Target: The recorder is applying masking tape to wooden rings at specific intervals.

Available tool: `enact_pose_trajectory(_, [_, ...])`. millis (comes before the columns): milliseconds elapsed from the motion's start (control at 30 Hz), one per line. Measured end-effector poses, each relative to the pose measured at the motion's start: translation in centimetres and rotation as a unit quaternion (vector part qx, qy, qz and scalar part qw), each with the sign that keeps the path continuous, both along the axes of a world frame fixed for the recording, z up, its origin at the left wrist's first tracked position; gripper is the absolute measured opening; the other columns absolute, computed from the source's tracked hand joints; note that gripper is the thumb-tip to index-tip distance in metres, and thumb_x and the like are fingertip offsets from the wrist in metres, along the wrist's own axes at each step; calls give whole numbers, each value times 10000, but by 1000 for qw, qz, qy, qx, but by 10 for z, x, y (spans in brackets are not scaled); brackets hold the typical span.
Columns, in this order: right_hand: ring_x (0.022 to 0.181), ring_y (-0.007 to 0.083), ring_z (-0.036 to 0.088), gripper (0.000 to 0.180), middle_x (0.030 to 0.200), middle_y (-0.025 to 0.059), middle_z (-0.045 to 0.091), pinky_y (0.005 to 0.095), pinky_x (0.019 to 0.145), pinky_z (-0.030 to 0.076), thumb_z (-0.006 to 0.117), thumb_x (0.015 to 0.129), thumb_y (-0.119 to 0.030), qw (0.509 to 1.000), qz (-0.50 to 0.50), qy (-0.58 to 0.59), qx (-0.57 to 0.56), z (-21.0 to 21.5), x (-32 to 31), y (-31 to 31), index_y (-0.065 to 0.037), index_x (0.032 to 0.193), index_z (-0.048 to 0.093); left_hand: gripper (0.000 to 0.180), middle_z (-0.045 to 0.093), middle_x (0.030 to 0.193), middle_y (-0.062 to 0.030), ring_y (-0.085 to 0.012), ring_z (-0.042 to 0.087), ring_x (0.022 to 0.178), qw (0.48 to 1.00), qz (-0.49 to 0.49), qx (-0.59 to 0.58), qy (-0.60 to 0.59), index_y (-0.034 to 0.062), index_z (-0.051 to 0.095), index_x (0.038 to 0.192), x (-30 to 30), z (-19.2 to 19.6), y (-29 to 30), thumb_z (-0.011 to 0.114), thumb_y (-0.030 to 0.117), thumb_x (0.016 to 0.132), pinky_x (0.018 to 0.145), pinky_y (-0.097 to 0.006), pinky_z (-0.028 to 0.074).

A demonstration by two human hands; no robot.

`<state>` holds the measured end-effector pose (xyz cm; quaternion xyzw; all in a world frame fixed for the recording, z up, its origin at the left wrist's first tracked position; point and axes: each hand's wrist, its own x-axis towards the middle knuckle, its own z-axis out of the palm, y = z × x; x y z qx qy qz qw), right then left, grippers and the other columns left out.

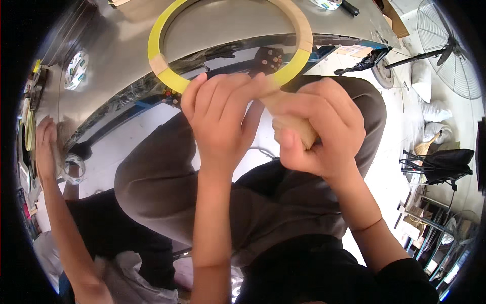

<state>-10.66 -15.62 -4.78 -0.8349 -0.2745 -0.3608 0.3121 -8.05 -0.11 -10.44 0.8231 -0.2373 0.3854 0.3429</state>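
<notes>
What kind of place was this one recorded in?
Probably a small workshop or factory floor. A long metal worktable holds tape rolls, a large pedestal fan stands on the floor, and a second person's hand works at the same table.

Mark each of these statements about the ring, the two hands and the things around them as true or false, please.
1. Both hands hold the ring. True: the left hand and the right hand grip its lower edge.
2. The ring is fully red. False: it is yellow with tan wrapped sections.
3. A standing fan is at the right. True.
4. The ring lies flat on the floor. False: it is held up before the metal table.
5. Another person's hand is at the left. True.
</notes>
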Motion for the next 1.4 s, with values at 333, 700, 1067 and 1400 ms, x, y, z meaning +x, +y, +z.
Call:
enact_pose_trajectory(333, [633,241,591,257,761,64,599,329,567,497,730,647,-205,1000,-3,-16,-24,3,9,2,-88,870,684,309,657,962,14,-180,598,972,1000,-12,-1,-6,140,700,1022,0,-1,2,719,99,716,1033,-394,338])
enact_pose_trajectory(700, [634,244,577,266,778,70,580,320,536,484,741,634,-227,999,-6,-8,-44,-4,-8,0,-83,848,676,307,667,987,26,-182,607,982,1000,-11,7,-27,142,698,1003,4,-6,2,725,77,704,1067,-406,320])
enact_pose_trajectory(1067, [637,249,593,225,735,67,596,331,568,494,735,637,-187,1000,-17,7,-8,5,1,0,-91,834,681,311,669,989,16,-182,605,997,1000,-21,14,-14,139,700,1022,1,-3,6,727,80,717,1077,-424,314])
enact_pose_trajectory(1400, [643,332,652,209,683,134,648,373,590,506,670,808,-248,969,-41,147,197,-5,44,14,-48,753,689,427,674,989,-28,-219,603,971,998,-38,-51,21,65,647,1116,1,-7,2,768,128,711,1072,-442,319])
